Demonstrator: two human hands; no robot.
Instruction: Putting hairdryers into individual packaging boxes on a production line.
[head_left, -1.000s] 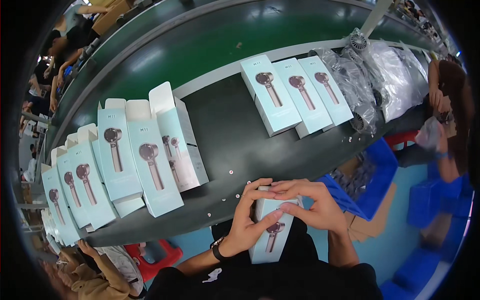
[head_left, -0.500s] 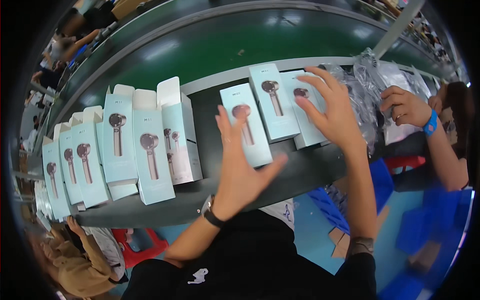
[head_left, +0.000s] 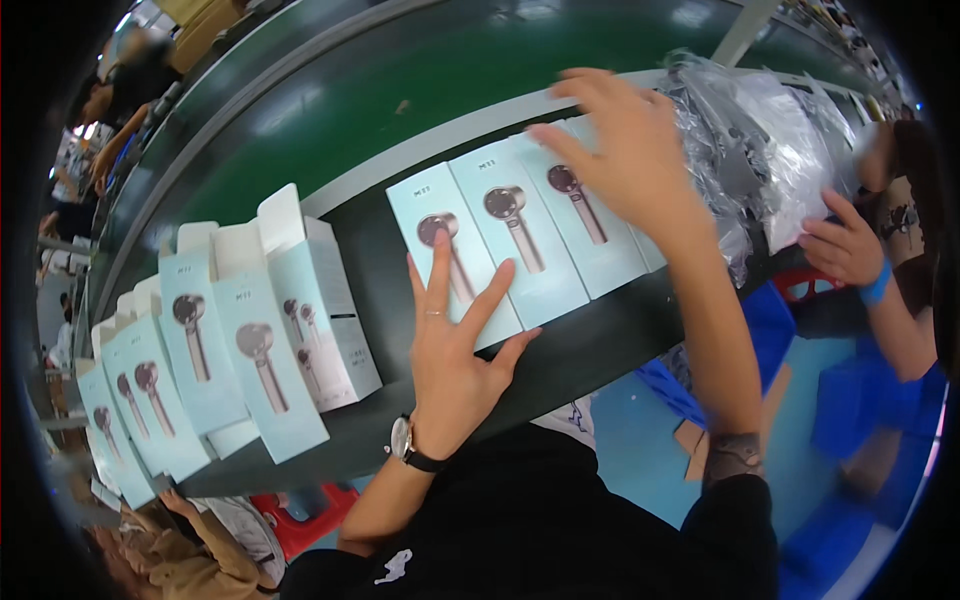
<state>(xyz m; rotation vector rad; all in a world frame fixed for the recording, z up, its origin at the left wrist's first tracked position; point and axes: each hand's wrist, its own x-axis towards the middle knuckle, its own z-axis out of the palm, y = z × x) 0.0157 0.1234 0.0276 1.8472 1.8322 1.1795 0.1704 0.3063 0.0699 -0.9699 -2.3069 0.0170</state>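
Three closed pale-blue boxes (head_left: 520,235) lie flat in a row on the dark bench (head_left: 600,350); left hand (head_left: 455,350), fingers spread, presses the nearest; right hand (head_left: 625,150), fingers loosely spread, rests on the farthest; open-flapped upright boxes (head_left: 250,330) at left look still unsealed.

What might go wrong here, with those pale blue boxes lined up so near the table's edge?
The left hand presses the nearest box close to the table edge; a nudge might tip it off. The right hand reaches over the row beside the plastic bags, so it may snag them. The upright open boxes look easy to topple.
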